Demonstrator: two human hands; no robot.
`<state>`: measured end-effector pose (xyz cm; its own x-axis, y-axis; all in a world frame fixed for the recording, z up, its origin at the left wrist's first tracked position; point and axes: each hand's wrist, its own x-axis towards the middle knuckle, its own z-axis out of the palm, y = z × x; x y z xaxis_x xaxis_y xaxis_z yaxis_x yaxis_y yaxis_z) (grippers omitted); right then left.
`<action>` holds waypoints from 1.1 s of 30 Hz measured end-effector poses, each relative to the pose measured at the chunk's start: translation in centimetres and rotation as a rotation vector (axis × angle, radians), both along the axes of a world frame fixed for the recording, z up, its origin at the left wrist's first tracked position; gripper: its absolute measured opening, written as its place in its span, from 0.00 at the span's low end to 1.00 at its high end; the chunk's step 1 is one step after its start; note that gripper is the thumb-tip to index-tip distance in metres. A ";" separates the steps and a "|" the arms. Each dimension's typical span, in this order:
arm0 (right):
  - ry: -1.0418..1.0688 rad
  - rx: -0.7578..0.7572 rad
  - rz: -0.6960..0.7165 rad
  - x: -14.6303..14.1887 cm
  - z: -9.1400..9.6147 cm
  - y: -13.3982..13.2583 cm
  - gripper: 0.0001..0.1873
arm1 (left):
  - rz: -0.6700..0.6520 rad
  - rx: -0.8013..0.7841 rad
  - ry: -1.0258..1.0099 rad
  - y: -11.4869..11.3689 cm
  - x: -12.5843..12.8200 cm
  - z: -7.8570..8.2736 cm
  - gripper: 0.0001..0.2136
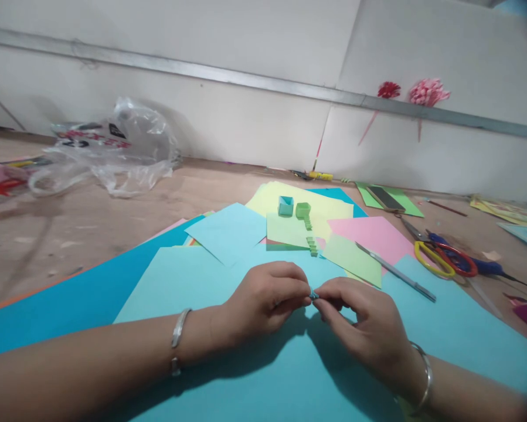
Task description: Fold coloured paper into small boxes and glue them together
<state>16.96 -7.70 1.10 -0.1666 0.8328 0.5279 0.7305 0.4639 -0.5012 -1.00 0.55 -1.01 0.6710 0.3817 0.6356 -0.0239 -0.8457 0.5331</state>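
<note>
My left hand (269, 296) and my right hand (362, 316) meet over a large light-blue sheet (245, 375). Between their fingertips is a small folded strip of blue paper (314, 295), pinched from both sides and mostly covered by the fingers. Beyond the hands stand a small blue paper box (285, 206) and a green paper box (303, 210). A pleated green paper strip (308, 223) trails from the green box, and another pleated green strip (312, 246) lies just nearer. A craft knife (397, 272) rests on the paper to the right.
Scissors (434, 258) with yellow and red handles lie at right beside a blue glue gun (483, 265). A phone (385, 198) sits on green paper farther back. Coloured sheets spread across the table. A plastic bag (122, 146) stands at back left, against the wall.
</note>
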 end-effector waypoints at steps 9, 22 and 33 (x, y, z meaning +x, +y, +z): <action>0.210 -0.252 -0.027 0.2 0.3 0.2 0.07 | -0.037 -0.059 -0.008 0.0 0.0 0.5 0.07; -0.028 0.028 -0.058 0.2 -0.1 0.6 0.07 | -0.076 0.039 -0.015 0.0 0.2 -0.2 0.09; -0.058 0.079 0.021 -0.1 -0.2 0.0 0.08 | -0.010 0.130 0.013 -0.2 0.0 -0.3 0.09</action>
